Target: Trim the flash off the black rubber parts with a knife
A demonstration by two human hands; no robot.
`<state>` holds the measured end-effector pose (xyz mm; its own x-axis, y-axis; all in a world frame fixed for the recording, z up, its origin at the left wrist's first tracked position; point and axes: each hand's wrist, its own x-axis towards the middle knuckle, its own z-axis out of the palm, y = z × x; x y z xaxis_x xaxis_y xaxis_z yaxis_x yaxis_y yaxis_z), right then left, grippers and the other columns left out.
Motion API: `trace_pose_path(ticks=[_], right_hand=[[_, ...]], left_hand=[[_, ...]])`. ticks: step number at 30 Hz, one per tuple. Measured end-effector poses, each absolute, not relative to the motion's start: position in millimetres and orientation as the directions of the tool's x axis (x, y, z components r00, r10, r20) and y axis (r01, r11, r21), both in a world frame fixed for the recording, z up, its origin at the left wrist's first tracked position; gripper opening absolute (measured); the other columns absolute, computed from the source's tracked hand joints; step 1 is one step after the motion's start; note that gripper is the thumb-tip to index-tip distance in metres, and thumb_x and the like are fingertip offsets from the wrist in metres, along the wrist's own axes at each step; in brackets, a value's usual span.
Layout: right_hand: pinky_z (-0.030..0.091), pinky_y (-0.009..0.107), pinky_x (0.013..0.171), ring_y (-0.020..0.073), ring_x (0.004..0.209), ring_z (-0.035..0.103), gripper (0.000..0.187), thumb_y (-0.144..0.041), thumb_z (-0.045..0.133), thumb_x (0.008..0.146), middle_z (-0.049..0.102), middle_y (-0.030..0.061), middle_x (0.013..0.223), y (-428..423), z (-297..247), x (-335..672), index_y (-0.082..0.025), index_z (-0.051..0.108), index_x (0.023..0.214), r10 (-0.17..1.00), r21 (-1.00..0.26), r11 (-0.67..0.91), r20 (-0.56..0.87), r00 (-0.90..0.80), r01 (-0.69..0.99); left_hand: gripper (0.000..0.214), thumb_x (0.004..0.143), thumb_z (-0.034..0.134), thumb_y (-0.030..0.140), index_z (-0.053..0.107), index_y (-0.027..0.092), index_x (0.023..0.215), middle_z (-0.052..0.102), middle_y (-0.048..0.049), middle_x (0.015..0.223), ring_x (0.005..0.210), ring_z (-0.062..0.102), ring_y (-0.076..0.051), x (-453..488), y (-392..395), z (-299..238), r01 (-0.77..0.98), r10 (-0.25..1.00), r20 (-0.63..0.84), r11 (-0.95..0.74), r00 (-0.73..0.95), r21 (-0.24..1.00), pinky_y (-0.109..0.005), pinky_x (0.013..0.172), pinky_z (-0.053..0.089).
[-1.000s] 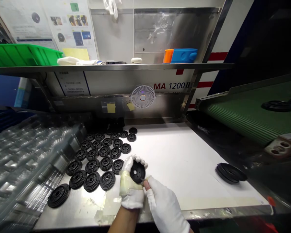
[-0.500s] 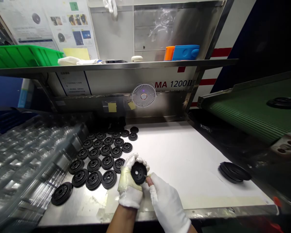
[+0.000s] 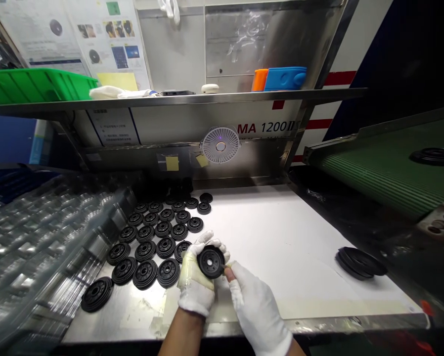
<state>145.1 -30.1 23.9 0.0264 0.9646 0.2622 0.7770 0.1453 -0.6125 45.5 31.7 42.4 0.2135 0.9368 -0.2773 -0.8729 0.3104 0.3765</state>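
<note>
My left hand [image 3: 195,282], in a white glove with tape round the palm, is closed around a round black plastic disc [image 3: 210,261] held above the white work mat [image 3: 281,237]. My right hand [image 3: 253,309], also gloved, pinches at the disc's lower right edge with thumb and forefinger; a small tool may be in the pinch, too small to name. Just left of my hands, several matching black discs [image 3: 158,237] lie in rows on the steel bench.
Clear plastic blister trays [image 3: 40,237] fill the left side. A larger black ring part [image 3: 359,263] lies at the mat's right edge. A green conveyor belt [image 3: 385,173] carries another black part at right. A small fan [image 3: 220,145] hangs under the shelf.
The disc has been turned in my left hand, now showing its ribbed face. Both hands stay together in the same place; the view shifted slightly.
</note>
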Motion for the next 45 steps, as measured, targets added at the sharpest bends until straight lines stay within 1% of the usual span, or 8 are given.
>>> trace_pose_path(ticks=[5, 14, 18, 21, 26, 32, 37, 45], right_hand=[[0.03, 0.028, 0.054, 0.0174, 0.057, 0.051, 0.022, -0.03, 0.031, 0.091, 0.056, -0.0027, 0.067, -29, 20, 148, -0.026, 0.048, 0.078, 0.96, -0.534, 0.113, 0.275, 0.046, 0.838], [0.03, 0.028, 0.052, 0.0173, 0.058, 0.052, 0.027, -0.032, 0.026, 0.091, 0.056, -0.0013, 0.066, -34, 20, 128, -0.025, 0.047, 0.075, 0.978, -0.587, 0.12, 0.207, 0.005, 0.801], [0.03, 0.028, 0.051, 0.0166, 0.056, 0.051, 0.026, -0.032, 0.027, 0.09, 0.057, -0.0014, 0.066, -33, 21, 133, -0.025, 0.048, 0.077, 0.97, -0.596, 0.146, 0.245, 0.006, 0.79], [0.031, 0.027, 0.053, 0.0167, 0.058, 0.053, 0.021, -0.026, 0.03, 0.089, 0.058, -0.0012, 0.069, -31, 23, 140, -0.025, 0.049, 0.081, 0.964, -0.587, 0.143, 0.264, 0.022, 0.797], [0.032, 0.027, 0.053, 0.0173, 0.058, 0.053, 0.024, -0.032, 0.03, 0.09, 0.057, -0.0014, 0.068, -30, 21, 140, -0.025, 0.049, 0.078, 0.973, -0.573, 0.1, 0.226, 0.04, 0.814], [0.033, 0.027, 0.053, 0.0177, 0.059, 0.054, 0.026, -0.03, 0.027, 0.089, 0.059, 0.0004, 0.068, -34, 17, 123, -0.024, 0.05, 0.079, 0.969, -0.586, 0.169, 0.246, -0.024, 0.793], [0.031, 0.027, 0.049, 0.0163, 0.054, 0.052, 0.028, -0.033, 0.028, 0.09, 0.058, -0.0008, 0.065, -32, 24, 127, -0.024, 0.05, 0.076, 0.957, -0.585, 0.183, 0.292, -0.005, 0.79], [0.031, 0.027, 0.051, 0.0162, 0.055, 0.052, 0.024, -0.034, 0.031, 0.09, 0.058, -0.0021, 0.065, -32, 19, 128, -0.025, 0.05, 0.078, 0.954, -0.601, 0.167, 0.298, 0.025, 0.782]], left_hand=[[0.006, 0.071, 0.06, 0.016, 0.055, 0.015, 0.074, 0.052, -0.0013, 0.063, 0.058, 0.053, -0.013, 49, 33, 49, -0.887, 0.925, -0.333, 0.301, 0.183, 0.35, -0.025, 0.053, 0.047], [0.006, 0.072, 0.056, 0.011, 0.057, 0.016, 0.074, 0.055, 0.001, 0.066, 0.063, 0.055, -0.01, 52, 34, 44, -0.943, 0.945, -0.324, 0.066, -0.046, 0.326, -0.026, 0.067, 0.05], [0.019, 0.072, 0.054, 0.016, 0.058, 0.015, 0.09, 0.061, -0.0079, 0.081, 0.076, 0.06, -0.021, 44, 29, 39, -0.892, 0.937, -0.328, 0.244, 0.117, 0.379, -0.038, 0.068, 0.051], [0.018, 0.073, 0.053, 0.019, 0.058, 0.014, 0.089, 0.059, -0.0076, 0.075, 0.071, 0.059, -0.021, 40, 27, 39, -0.869, 0.934, -0.289, 0.314, 0.21, 0.383, -0.036, 0.061, 0.05], [0.006, 0.073, 0.059, 0.02, 0.056, 0.015, 0.075, 0.053, -0.0016, 0.065, 0.06, 0.054, -0.013, 46, 29, 47, -0.9, 0.933, -0.331, 0.262, 0.143, 0.347, -0.025, 0.055, 0.047], [0.004, 0.073, 0.059, 0.019, 0.057, 0.016, 0.072, 0.052, 0.0002, 0.065, 0.061, 0.054, -0.011, 46, 31, 50, -0.927, 0.946, -0.318, 0.064, -0.06, 0.368, -0.024, 0.059, 0.049], [0.02, 0.072, 0.054, 0.016, 0.058, 0.015, 0.092, 0.059, -0.008, 0.084, 0.079, 0.058, -0.022, 36, 27, 49, -0.896, 0.943, -0.306, 0.243, 0.129, 0.371, -0.037, 0.069, 0.05], [0.002, 0.073, 0.058, 0.015, 0.056, 0.016, 0.075, 0.052, 0.0008, 0.064, 0.059, 0.053, -0.011, 41, 32, 52, -0.953, 0.927, -0.367, 0.18, 0.081, 0.244, -0.025, 0.058, 0.048]])
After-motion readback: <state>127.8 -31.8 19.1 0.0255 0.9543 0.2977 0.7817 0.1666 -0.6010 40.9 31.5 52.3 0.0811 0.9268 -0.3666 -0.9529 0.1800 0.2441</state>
